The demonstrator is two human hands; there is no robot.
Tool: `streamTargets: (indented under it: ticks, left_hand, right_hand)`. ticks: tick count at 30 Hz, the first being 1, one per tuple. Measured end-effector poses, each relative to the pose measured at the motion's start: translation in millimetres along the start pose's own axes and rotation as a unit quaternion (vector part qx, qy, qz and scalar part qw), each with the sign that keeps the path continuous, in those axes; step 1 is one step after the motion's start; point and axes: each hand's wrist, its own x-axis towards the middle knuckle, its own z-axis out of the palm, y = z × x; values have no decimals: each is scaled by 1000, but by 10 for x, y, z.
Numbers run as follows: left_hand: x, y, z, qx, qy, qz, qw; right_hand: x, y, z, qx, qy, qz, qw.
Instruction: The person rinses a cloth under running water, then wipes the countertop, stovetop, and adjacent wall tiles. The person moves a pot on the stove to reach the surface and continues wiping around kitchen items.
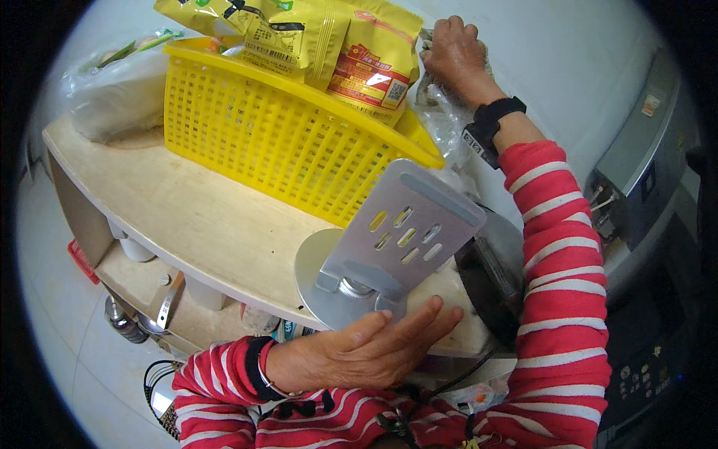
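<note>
At the back right, my right hand [455, 59] presses down over a crumpled grey cloth [427, 92], close to the pale wall. A black band circles that wrist. My left hand [359, 349] is at the front edge of the shelf top, palm side hidden, fingers apart and holding nothing visible. Its fingertips lie beside the round base of a silver metal phone stand [401, 224]; whether they touch it I cannot tell. Behind the stand is a yellow plastic basket [269, 140], with yellow printed packets [370, 62] standing in it.
A clear plastic bag [118, 101] with green stalks sits left of the basket. Another clear bag [449, 134] lies below my right hand. A dark pan [488, 280] is right of the stand. Lower shelves [188, 320] hold cups and a knife-like tool [170, 303]. A grey appliance [639, 151] stands right.
</note>
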Motion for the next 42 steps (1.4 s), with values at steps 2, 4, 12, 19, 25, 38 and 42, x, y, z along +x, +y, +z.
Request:
streamTargets:
  ticks: [2,4,12,19,25,38,42]
  left_hand:
    - [-8,-8,-10,-2,-7,8,1000]
    - [-16,-22,-18,0,-12,11,1000]
    - [-7,-21,16,-1,6,9,1000]
    - [-33,-50,-16,8,-13,29,999]
    - [-11,-81,9,33,-3,48,998]
    - [-13,-133,-28,-1,-15,69,998]
    - [6,-137,-45,-17,-24,71,997]
  right_hand:
    - [-17,-16,25,-1,19,1,1000]
    - [-37,-23,76,-8,24,-26,999]
    - [-242,214,284,145,97,-408,896]
    - [-468,647,107,105,-16,-458,882]
    - [6,563,212,124,185,-250,942]
    - [-117,383,213,136,154,-251,946]
    - [-66,178,235,77,130,-104,983]
